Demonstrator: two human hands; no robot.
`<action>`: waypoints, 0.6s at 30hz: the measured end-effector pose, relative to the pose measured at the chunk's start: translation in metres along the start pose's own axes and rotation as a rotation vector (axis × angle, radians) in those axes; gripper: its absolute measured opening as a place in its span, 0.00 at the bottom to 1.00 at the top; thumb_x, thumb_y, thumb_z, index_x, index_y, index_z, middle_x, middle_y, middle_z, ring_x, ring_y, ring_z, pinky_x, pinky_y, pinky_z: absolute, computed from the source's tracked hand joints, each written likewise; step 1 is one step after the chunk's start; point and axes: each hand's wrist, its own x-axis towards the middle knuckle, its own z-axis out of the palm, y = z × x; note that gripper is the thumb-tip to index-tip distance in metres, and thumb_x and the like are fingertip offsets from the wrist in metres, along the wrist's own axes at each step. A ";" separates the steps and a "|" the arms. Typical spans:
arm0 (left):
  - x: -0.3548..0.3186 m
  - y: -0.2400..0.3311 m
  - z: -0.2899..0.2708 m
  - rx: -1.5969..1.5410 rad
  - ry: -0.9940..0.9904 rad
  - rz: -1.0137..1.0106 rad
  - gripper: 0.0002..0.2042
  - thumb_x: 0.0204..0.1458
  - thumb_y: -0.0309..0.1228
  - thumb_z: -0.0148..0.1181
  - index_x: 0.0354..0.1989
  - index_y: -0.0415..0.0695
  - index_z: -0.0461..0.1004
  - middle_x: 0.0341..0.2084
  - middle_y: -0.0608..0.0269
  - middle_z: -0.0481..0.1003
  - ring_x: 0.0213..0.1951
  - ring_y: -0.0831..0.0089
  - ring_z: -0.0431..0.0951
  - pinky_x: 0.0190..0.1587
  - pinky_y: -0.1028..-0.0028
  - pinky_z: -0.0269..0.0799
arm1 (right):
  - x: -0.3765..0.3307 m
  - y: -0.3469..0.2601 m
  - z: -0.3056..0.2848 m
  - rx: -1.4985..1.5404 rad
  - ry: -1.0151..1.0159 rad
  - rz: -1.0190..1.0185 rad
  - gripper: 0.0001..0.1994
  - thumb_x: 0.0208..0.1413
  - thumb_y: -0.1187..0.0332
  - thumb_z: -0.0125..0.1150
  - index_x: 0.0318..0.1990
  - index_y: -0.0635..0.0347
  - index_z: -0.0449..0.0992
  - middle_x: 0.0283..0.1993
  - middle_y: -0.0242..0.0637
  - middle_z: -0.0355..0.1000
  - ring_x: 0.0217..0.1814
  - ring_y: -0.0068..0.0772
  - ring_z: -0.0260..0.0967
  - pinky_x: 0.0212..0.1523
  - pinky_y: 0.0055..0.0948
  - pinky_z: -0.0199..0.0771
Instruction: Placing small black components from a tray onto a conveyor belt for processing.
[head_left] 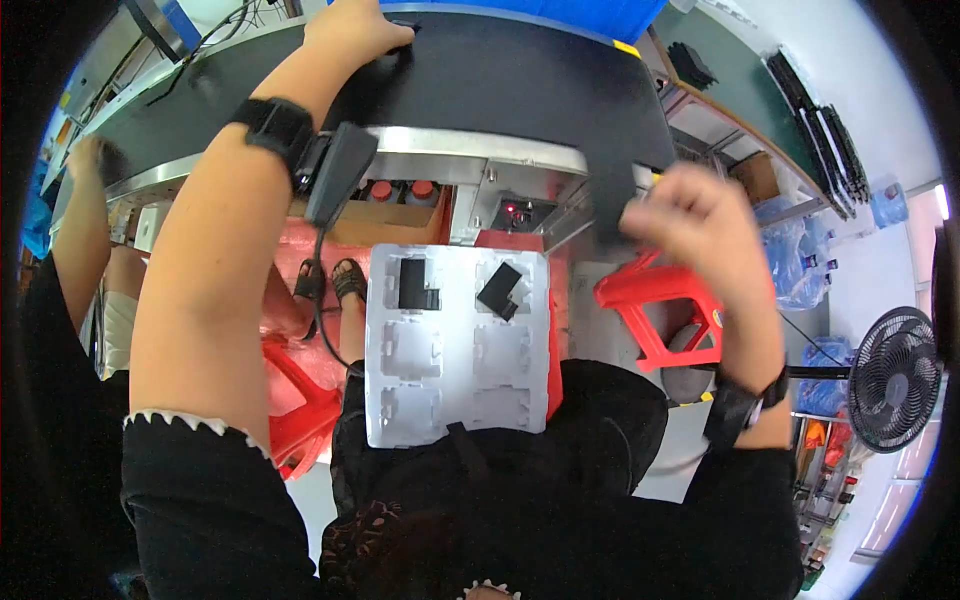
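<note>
Across my lap lies a white plastic tray (459,345) with moulded compartments. One black flat piece (412,284) sits nearly square in its far left compartment; a second black flat piece (498,290) lies askew in the far right one. My left hand (352,34) reaches over the black work surface (500,75) to its far side, fingers closed around something dark and mostly hidden. To the right of the tray, my right hand (697,222) is raised and smeared by motion, its fingertips at a blurred black flat piece (610,200) near the surface's front edge.
A blue bin (560,18) stands beyond the surface. Red stools (660,305) are on both sides, and a black fan (895,380) is at right. Under the surface is a cardboard box (385,217) of red-capped bottles. Another person's arm (82,215) is at far left.
</note>
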 end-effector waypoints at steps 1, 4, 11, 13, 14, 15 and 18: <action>-0.013 0.002 0.000 0.008 -0.010 0.005 0.29 0.34 0.52 0.58 0.36 0.35 0.73 0.32 0.47 0.74 0.38 0.54 0.74 0.42 0.65 0.69 | -0.019 0.013 0.021 0.102 -0.111 0.012 0.16 0.40 0.57 0.64 0.22 0.63 0.72 0.17 0.30 0.65 0.19 0.19 0.61 0.21 0.23 0.61; -0.077 0.011 -0.002 -0.262 0.341 0.367 0.31 0.36 0.43 0.62 0.46 0.34 0.66 0.40 0.45 0.70 0.45 0.54 0.69 0.48 0.66 0.63 | -0.061 0.058 0.083 0.148 -0.450 0.161 0.13 0.43 0.62 0.63 0.24 0.64 0.71 0.19 0.32 0.66 0.20 0.21 0.62 0.21 0.22 0.61; -0.264 0.021 0.002 -0.520 -0.134 0.693 0.35 0.32 0.33 0.65 0.52 0.36 0.59 0.45 0.49 0.64 0.46 0.54 0.64 0.49 0.61 0.58 | -0.127 0.171 0.221 0.317 -0.336 0.323 0.12 0.49 0.64 0.56 0.35 0.65 0.69 0.22 0.34 0.68 0.20 0.22 0.63 0.19 0.25 0.63; -0.301 0.008 0.037 -0.518 -0.275 0.637 0.36 0.31 0.34 0.65 0.52 0.35 0.58 0.45 0.50 0.64 0.46 0.54 0.63 0.48 0.61 0.58 | -0.120 0.151 0.212 0.529 -0.334 0.562 0.12 0.49 0.67 0.54 0.37 0.67 0.68 0.23 0.37 0.68 0.21 0.24 0.65 0.21 0.26 0.64; -0.312 0.006 0.053 -0.520 -0.295 0.648 0.35 0.31 0.34 0.65 0.51 0.35 0.58 0.46 0.50 0.63 0.47 0.54 0.63 0.48 0.62 0.58 | -0.120 0.153 0.213 0.561 -0.270 0.536 0.12 0.48 0.68 0.55 0.37 0.68 0.67 0.24 0.38 0.69 0.22 0.26 0.66 0.23 0.26 0.65; -0.323 0.003 0.066 -0.519 -0.315 0.655 0.35 0.31 0.34 0.65 0.51 0.35 0.58 0.46 0.51 0.63 0.48 0.55 0.63 0.49 0.62 0.58 | -0.118 0.161 0.216 0.561 -0.269 0.530 0.12 0.48 0.68 0.55 0.37 0.68 0.67 0.24 0.38 0.69 0.22 0.26 0.66 0.23 0.26 0.65; -0.335 -0.002 0.099 -0.476 -0.379 0.630 0.35 0.31 0.32 0.64 0.52 0.35 0.58 0.48 0.51 0.62 0.50 0.57 0.61 0.50 0.63 0.57 | -0.107 0.178 0.218 0.350 -0.295 0.275 0.14 0.46 0.67 0.57 0.38 0.68 0.67 0.26 0.43 0.70 0.23 0.32 0.68 0.25 0.29 0.67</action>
